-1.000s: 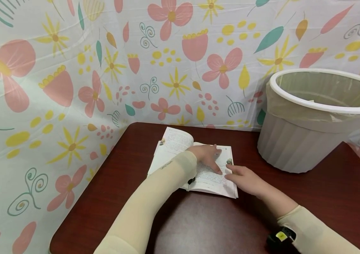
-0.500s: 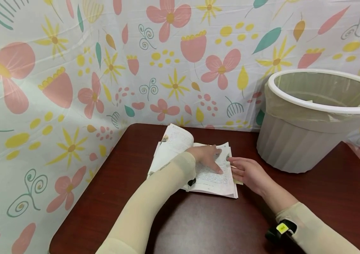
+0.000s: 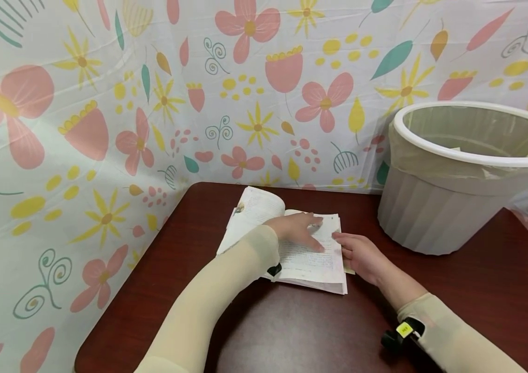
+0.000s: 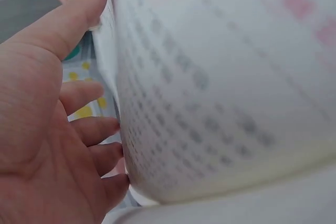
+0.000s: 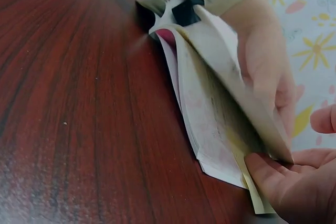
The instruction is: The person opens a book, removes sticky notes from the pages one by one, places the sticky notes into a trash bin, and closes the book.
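An open book [image 3: 312, 264] with printed pages lies on the dark red-brown table. My left hand [image 3: 296, 229] rests on its right-hand page with fingers spread. Up close in the left wrist view, the left thumb and fingertips touch the printed page [image 4: 184, 87]. My right hand [image 3: 362, 256] is at the book's right edge. In the right wrist view, some right fingers [image 5: 268, 177] are at the lifted page edges, while another fingertip stands apart. A yellowish strip [image 5: 254, 192] sticks out beside them. The book's left-hand pages [image 3: 259, 202] curl up.
A grey ribbed bin [image 3: 431, 207] with a white rim and a liner stands at the back right of the table [image 3: 171, 290]. A flower-patterned curtain [image 3: 245, 103] hangs behind and on the left. Black wrist devices [image 3: 404, 331] are worn by the sleeves.
My right fingers have moved from on top of the right page to its outer edge, and a yellowish strip now shows there. My left hand has shifted slightly left.
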### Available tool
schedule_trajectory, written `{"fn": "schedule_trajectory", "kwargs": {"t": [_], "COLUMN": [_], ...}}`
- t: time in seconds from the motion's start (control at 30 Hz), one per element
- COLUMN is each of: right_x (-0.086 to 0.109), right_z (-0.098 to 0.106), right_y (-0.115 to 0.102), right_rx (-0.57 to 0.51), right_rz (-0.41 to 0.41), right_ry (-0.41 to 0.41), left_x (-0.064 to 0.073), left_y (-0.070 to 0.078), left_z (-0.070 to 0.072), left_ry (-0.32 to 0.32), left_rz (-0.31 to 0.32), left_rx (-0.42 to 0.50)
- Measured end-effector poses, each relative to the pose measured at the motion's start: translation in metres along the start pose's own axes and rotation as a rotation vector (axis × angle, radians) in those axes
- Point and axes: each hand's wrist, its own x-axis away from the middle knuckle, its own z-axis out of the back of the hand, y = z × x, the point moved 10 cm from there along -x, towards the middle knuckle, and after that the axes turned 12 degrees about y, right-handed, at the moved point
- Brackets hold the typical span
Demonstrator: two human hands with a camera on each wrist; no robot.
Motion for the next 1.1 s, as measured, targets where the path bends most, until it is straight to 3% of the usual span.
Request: {"fn": "schedule_trajectory", "kwargs": {"t": [0.37,0.6,0.77,0.93,1.1], "right_x": [-0.001,-0.004,-0.005,-0.006,-0.007], "right_z": [0.003,0.004,0.005,0.005,0.006], "right_y": [0.002,0.002,0.0,-0.001,-0.001], "right_rx": [0.02,0.014,0.014,0.004,0.0], "right_rz": [-0.019,-0.01,0.005,0.012,0.009], "right_ry": [0.012,0.021,0.015,0.007,-0.001], "left_x": [0.026,0.062,0.083,0.105,0.118], "left_y": [-0.024,-0.058,-0.082,-0.109,-0.127], "left_z": [0.02,0.03,0.033,0.035,0.032], "left_ry": [0.005,0.026,0.055,0.083,0.101], "left_rz": [-0.028,0.01,-0.002,0.038,0.072], "left_rx": [-0.005,-0.014,-0.03,0.047,0.088]}}
